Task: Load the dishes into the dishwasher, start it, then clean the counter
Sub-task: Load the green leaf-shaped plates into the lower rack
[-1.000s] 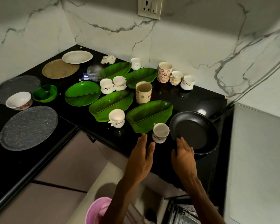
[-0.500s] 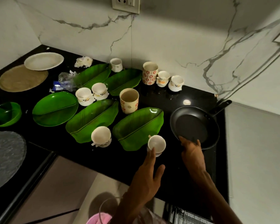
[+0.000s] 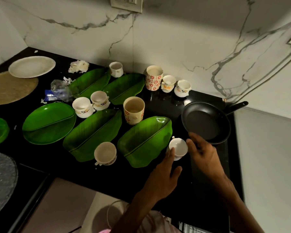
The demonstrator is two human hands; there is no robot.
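Cup first, looks like: small white ceramic teacup (image 3: pixel 178 147) sitting on the black stone bench (image 3: pixel 166 179) right between both hands, just past the fingertips. Left hand (image 3: pixel 163 179) spread wide, fingertips touching the near-left side of the cup, not wrapped yet. Right hand (image 3: pixel 202 154) loosely open, thumb against the cup's right wall, fingers reaching up to the rim of the black nonstick frying pan (image 3: pixel 206 121) just beyond. Probably best to curl round the body or hook the little handle on the far-left side, then lift straight up. Worth minding the green leaf-shaped plastic plate (image 3: pixel 144 140) touching-close to the left of the left hand. Dishwasher rack (image 3: pixel 196 228) seems to sit below the right forearm, so short carry down.
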